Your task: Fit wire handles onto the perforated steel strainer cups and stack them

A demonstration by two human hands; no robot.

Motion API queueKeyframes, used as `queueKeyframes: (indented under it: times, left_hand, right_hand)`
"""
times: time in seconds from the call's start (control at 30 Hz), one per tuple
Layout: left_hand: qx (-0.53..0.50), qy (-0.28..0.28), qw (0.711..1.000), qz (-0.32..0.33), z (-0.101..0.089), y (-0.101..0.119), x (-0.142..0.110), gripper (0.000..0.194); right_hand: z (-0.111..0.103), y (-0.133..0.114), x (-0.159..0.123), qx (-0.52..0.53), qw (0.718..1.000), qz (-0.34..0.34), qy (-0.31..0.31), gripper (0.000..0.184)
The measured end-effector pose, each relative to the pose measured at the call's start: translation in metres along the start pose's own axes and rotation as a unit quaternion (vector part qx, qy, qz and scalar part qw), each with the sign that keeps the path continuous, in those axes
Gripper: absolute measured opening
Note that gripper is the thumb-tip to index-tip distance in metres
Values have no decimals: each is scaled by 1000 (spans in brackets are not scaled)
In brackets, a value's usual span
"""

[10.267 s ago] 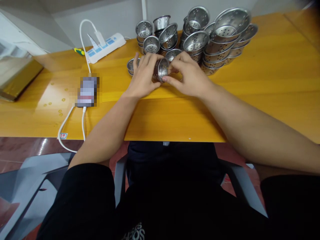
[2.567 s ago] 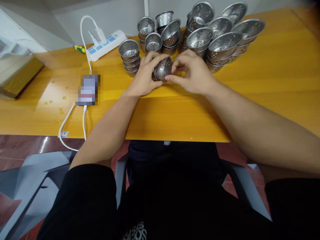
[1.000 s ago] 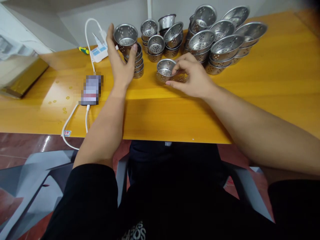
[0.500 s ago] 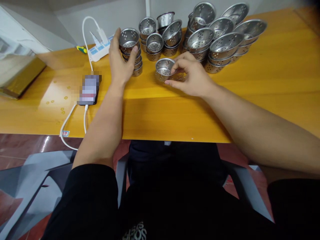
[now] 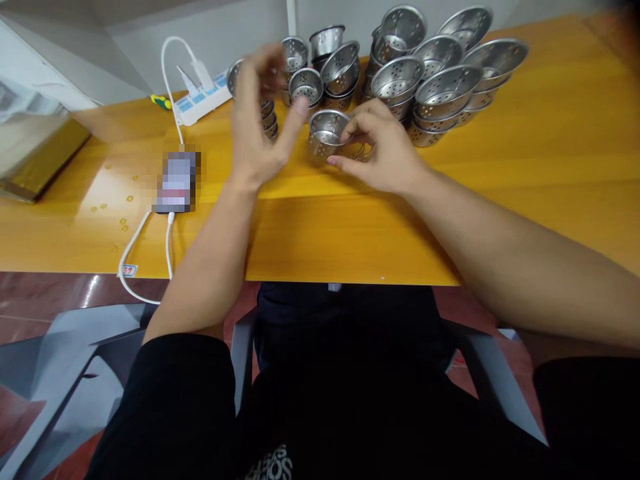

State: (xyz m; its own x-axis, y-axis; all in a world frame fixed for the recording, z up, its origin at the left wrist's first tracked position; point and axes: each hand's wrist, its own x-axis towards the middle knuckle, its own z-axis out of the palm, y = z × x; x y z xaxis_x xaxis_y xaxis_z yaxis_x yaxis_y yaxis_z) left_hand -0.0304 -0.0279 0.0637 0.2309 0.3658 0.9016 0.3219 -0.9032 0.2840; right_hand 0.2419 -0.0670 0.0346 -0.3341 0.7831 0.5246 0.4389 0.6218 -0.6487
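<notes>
My left hand [image 5: 261,130] hangs in the air with thumb and fingers apart, its fingertips blurred, holding nothing. Behind it stands a stack of perforated metal strainer cups [image 5: 269,123], partly covered by the hand. My right hand [image 5: 383,148] pinches the right side of a small perforated metal strainer cup [image 5: 326,133], which is upright on or just above the table. Thin wire-like lines [image 5: 361,152] show under the right fingers; what they belong to cannot be made out.
More stacks of strainer cups [image 5: 447,93] stand along the back, wider ones to the right. Left on the wooden table [image 5: 350,233] lie a phone [image 5: 176,181] with white cables, a power strip [image 5: 203,103] and a yellow-green tool [image 5: 161,102]. A wrapped box [image 5: 43,150] sits far left.
My left hand has let go of the left stack of strainer cups and moved right, toward the cup in my right hand. My right hand keeps its hold, nearly still.
</notes>
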Motion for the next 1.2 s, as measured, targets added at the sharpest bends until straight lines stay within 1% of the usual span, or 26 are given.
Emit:
queueKeyframes:
  times: [0.03,0.07,0.13,0.2,0.27,0.33,0.37,0.47,0.53,0.6,0.7,0.77,0.87,0.93,1.1,1.2]
  left_hand:
    - [-20,-72,996,-49,7,5,-3,55]
    - [-24,-126,987,-96,14,8,-8,67]
    - [-27,-196,965,-171,27,8,-17,87]
    - [-38,-213,953,-210,36,3,-24,91]
    - [-45,-207,951,-224,38,-3,-27,90]
    - [-40,-205,953,-219,34,-9,-27,90]
    - [-34,-209,954,-211,31,-11,-26,90]
    - [-18,-235,954,-185,23,-15,-24,87]
    - [-5,-252,952,-173,21,-14,-23,85]
    - [6,-263,951,-165,21,-11,-22,83]
    - [8,-277,948,-158,24,-5,-21,78]
    - [-1,-283,947,-154,26,-3,-20,78]
    - [-13,-278,950,-138,27,-5,-19,77]
    - [-11,-273,954,-123,27,-5,-19,74]
    - [10,-274,956,-109,24,-6,-20,71]
    - [21,-265,957,-112,22,-10,-20,74]
  right_hand:
    - [0,0,0,0,1000,-4,5,50]
    - [0,-1,0,-1,1000,-7,7,49]
    - [-1,-5,-1,-2,1000,-16,9,44]
    - [-2,-10,-3,-2,1000,-22,2,42]
    - [-1,-13,-4,-8,1000,-12,-21,43]
    - [0,-13,-4,-21,999,-3,-50,43]
    - [0,-11,-4,-27,998,-8,-57,40]
    - [-3,-6,0,-30,997,-46,-53,27]
    - [-8,-4,2,-34,996,-67,-53,23]
    - [-12,-4,3,-50,994,-75,-68,23]
    - [-15,-4,3,-79,991,-50,-98,30]
    - [-15,-4,3,-92,989,-35,-106,35]
    - [-15,-3,4,-115,987,-47,-106,39]
    - [-16,-4,4,-126,985,-52,-107,38]
    - [-17,-11,2,-144,983,-21,-113,22]
    - [-16,-9,3,-174,982,-17,-71,15]
